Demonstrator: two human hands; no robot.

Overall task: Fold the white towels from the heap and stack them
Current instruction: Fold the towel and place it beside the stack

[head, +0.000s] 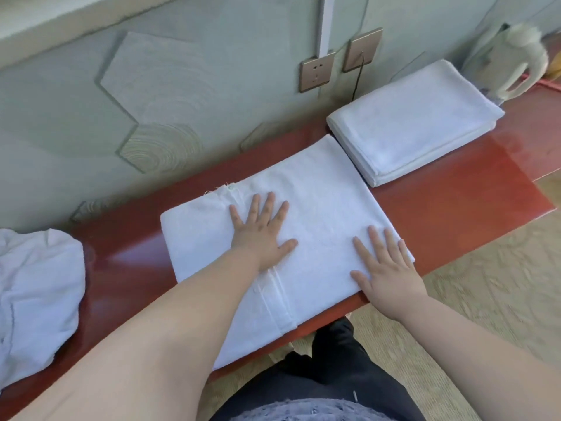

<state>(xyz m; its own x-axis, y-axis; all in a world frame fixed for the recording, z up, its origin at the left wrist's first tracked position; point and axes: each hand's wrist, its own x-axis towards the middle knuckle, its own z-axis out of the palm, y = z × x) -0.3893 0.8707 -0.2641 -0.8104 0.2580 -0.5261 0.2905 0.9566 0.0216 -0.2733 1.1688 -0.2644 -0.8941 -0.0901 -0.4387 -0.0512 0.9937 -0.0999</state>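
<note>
Two open palms rest on the half-folded towel point(318, 208), which lies across the middle of the table point(455, 192) with its near corner hanging over the near edge. The left grip point(261, 229) is released, fingers spread flat beside the hem seam. The right grip point(385, 268) is also released, flat on the towel's near right corner. Neither grasps anything.

This looks like the smoothing step before the next fold. To do it well, sweep outward from the centre so trapped air and wrinkles leave by the edges. Square the frayed far corner, then bring the overhanging part up so the layers meet evenly.

A stack of folded towels point(419, 123) sits toward the table's far right end, just beside this towel, so the finished one has only a short way to go. At the left end the heap point(33, 287) waits, crumpled. Two wall sockets point(317, 72) sit behind the table, and a dark cable point(358, 83) drops from one toward the stack's back edge, where it could snag. I cannot identify the fuzzy white object point(513, 56) beyond the stack.
</note>
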